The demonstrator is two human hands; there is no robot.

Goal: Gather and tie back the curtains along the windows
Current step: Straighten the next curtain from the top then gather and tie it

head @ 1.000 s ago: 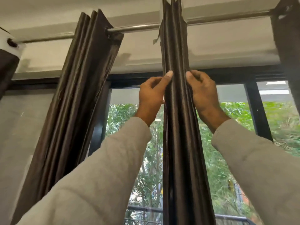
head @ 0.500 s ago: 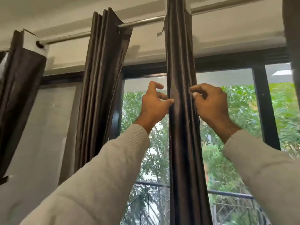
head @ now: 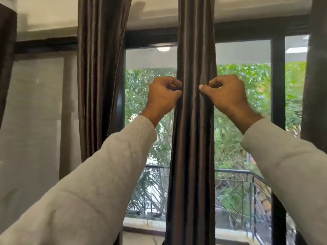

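Dark brown gathered curtain (head: 193, 138): satiny cloth w/ glossy sheen; pale grey knit sleeves (head: 106, 174): matt, soft; black balcony railing (head: 233, 171): metal; window pane (head: 150, 121): clear glass.

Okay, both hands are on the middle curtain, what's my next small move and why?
Probably squeeze the folds together into one tight bundle. The left hand and right hand each pinch an edge of the curtain, which already hangs narrow, and no tie is around it yet.
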